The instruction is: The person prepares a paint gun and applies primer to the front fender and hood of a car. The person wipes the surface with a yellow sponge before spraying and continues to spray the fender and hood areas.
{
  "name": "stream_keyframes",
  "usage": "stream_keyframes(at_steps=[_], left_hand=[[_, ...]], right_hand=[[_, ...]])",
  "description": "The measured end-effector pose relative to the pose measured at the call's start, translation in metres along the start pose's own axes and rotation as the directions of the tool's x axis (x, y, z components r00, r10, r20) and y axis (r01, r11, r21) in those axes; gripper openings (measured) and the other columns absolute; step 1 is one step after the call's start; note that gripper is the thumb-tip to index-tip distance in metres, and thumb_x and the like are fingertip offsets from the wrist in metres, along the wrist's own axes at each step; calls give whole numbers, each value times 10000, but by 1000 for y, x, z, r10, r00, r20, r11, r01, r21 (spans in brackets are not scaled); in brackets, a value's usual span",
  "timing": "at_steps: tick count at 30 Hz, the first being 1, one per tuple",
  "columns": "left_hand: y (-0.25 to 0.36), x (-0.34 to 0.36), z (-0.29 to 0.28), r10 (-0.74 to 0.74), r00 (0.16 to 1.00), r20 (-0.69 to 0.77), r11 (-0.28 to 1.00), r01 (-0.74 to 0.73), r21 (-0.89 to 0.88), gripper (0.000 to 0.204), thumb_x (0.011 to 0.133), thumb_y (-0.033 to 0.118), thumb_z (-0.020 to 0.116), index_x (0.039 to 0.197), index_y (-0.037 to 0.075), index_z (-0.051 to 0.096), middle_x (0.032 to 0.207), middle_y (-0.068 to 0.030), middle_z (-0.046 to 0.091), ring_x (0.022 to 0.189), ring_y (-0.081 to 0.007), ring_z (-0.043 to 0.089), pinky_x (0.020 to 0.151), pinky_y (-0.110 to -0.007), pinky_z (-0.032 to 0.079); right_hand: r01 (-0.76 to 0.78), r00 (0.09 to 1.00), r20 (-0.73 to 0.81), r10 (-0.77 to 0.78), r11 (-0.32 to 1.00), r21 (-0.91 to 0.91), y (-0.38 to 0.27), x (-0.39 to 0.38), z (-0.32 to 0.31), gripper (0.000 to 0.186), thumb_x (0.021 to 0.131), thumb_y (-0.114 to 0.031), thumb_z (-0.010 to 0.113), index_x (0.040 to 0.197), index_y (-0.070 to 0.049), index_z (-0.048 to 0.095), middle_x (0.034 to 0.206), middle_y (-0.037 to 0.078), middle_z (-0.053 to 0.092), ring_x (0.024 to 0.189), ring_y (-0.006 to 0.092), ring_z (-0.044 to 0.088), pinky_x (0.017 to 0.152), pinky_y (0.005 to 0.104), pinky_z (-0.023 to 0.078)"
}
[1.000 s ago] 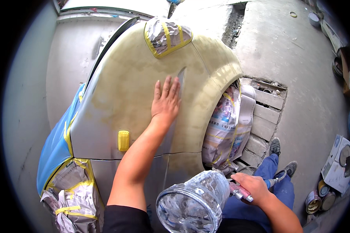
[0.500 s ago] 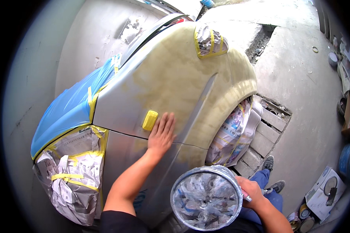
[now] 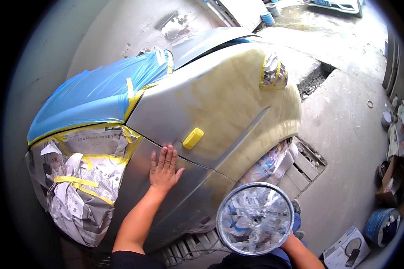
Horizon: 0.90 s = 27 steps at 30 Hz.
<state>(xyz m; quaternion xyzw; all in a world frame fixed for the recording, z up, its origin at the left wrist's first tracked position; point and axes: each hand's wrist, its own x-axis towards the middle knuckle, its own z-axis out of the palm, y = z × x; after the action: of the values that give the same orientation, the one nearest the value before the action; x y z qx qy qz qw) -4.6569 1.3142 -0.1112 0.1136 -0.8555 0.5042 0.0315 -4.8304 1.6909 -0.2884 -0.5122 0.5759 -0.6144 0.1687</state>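
Observation:
A car's side panel (image 3: 229,96), grey with patchy beige, curves down toward a wheel arch. My left hand (image 3: 165,172) lies flat, fingers stretched out and thumb apart, against the grey panel just below a dark seam. A small part covered in yellow tape (image 3: 193,138) sits right of its fingertips. At the lower right my right hand (image 3: 293,244) is closed on what looks like a paint spray gun. The gun's round, paint-smeared cup (image 3: 256,219) faces up and hides the handle and most of those fingers.
Blue film (image 3: 90,96) and taped newspaper (image 3: 87,179) mask the car's left part; another newspaper patch (image 3: 274,72) covers a corner. A broken floor channel (image 3: 316,80) and a slatted pit (image 3: 307,163) lie right of the car. A blue bucket (image 3: 381,226) and cardboard box (image 3: 393,181) stand farther right.
My left hand has slid left and down from beside the yellow tape, across the seam. The spray gun sits a little farther right. The view has shifted, showing a white car at the top.

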Motion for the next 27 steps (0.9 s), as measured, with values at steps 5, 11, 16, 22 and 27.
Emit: stream_keyframes(at_steps=[5, 11, 16, 22, 27], left_hand=[[44, 27, 3, -199, 980, -15, 976, 196, -93, 1159, 779, 593, 648, 1510, -81, 53, 1592, -271, 53, 1484, -427, 48, 1178, -590, 28], [120, 9, 13, -336, 931, 144, 913, 360, -191, 1052, 791, 545, 662, 1482, -100, 202, 1574, -301, 108, 1474, -453, 73, 1167, -605, 45], [109, -11, -4, -373, 901, 221, 830, 431, -355, 919, 845, 474, 632, 1501, -38, 242, 1586, -260, 127, 1483, -418, 82, 1166, -602, 55], [-4, 86, -27, -563, 821, -95, 824, 547, -149, 792, 966, 482, 462, 1500, -54, 229, 1570, -276, 175, 1460, -444, 169, 1133, -653, 111], [0, 119, -23, -571, 806, -156, 821, 561, -108, 855, 977, 593, 347, 1496, -73, 208, 1561, -290, 185, 1445, -472, 190, 1116, -679, 115]], right_hand=[[-53, 975, 210, 74, 993, -103, 8, 27, -19, 255, 878, -221, 646, 1089, -77, 649, 1001, 150, 668, 936, 333, 629, 849, 424, 486], [25, 978, 207, 20, 976, -215, 44, 37, -28, 262, 969, -254, 582, 1149, -79, 658, 1059, 145, 683, 1066, 269, 601, 1018, 436, 395], [43, 926, 367, 87, 943, -331, 73, 49, -66, 202, 860, -152, 604, 1038, -94, 678, 1081, 132, 652, 1112, 301, 554, 1020, 438, 386], [191, 872, 485, 72, 861, -471, 28, 123, -106, 176, 732, 1, 607, 872, -84, 671, 966, 87, 629, 1046, 322, 554, 937, 424, 411], [-169, 956, 233, 176, 984, -48, -5, 173, -133, 131, 790, 46, 589, 850, -45, 662, 871, 65, 654, 925, 228, 614, 853, 393, 472]])
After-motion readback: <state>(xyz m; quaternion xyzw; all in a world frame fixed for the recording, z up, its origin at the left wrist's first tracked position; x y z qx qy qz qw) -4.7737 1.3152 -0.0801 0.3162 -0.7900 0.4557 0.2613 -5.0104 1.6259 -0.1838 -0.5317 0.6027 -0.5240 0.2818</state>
